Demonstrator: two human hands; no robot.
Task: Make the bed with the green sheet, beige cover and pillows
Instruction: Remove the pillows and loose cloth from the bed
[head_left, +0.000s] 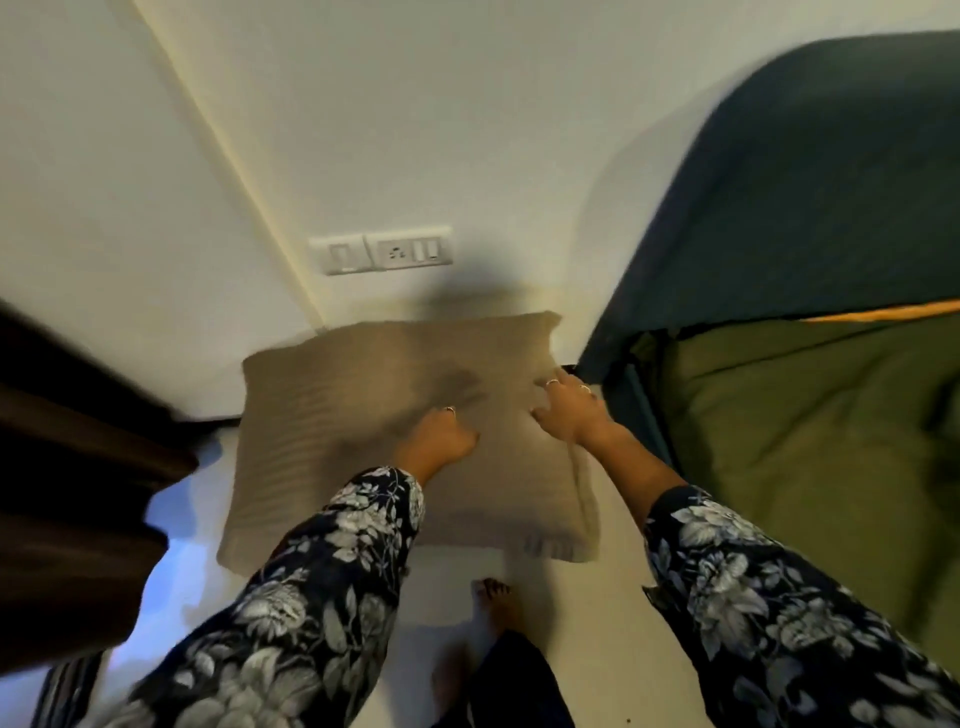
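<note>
A beige pillow, blurred by motion, sits low in front of the white wall, above the pale floor. My left hand digs into its middle with the fingers curled into the fabric. Gripping the pillow's right edge is my right hand, and a fold of the cover hangs below it. The green sheet covers the mattress on the right, with an orange strip at its far edge. No beige cover shows apart from the pillow's.
A dark teal headboard rises behind the bed on the right. A switch and socket plate is on the wall above the pillow. Dark brown curtain or furniture stands at the left. My bare feet are on the floor.
</note>
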